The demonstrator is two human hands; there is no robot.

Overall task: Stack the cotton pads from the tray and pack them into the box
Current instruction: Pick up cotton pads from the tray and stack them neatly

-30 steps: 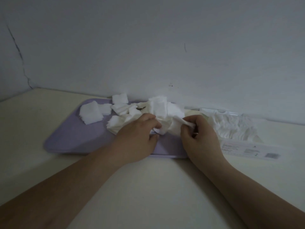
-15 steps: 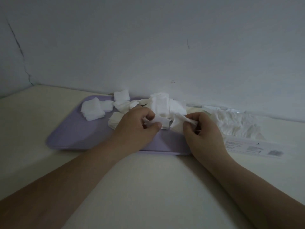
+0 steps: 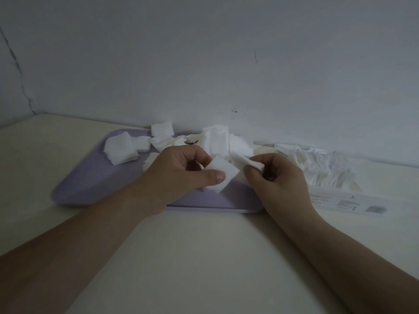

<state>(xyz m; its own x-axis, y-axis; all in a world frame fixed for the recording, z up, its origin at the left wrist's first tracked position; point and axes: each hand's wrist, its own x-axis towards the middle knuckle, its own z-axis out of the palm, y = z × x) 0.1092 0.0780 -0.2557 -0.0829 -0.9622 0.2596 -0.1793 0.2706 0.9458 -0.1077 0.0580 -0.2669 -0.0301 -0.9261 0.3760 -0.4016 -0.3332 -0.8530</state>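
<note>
Over tray (image 3: 95,177) | left hand (image 3: 176,173) pinches pad (image 3: 223,168), corner toward right hand (image 3: 278,180)

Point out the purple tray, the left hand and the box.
purple tray (image 3: 95,177), head view, bare floor at its left.
left hand (image 3: 176,171), head view, back of the hand.
box (image 3: 340,201), head view, labelled front wall.

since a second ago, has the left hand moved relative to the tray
Yes, slightly. The left hand has risen or edged toward the wall: more of the tray front rim shows below it, and it pinches one cotton pad.
</note>
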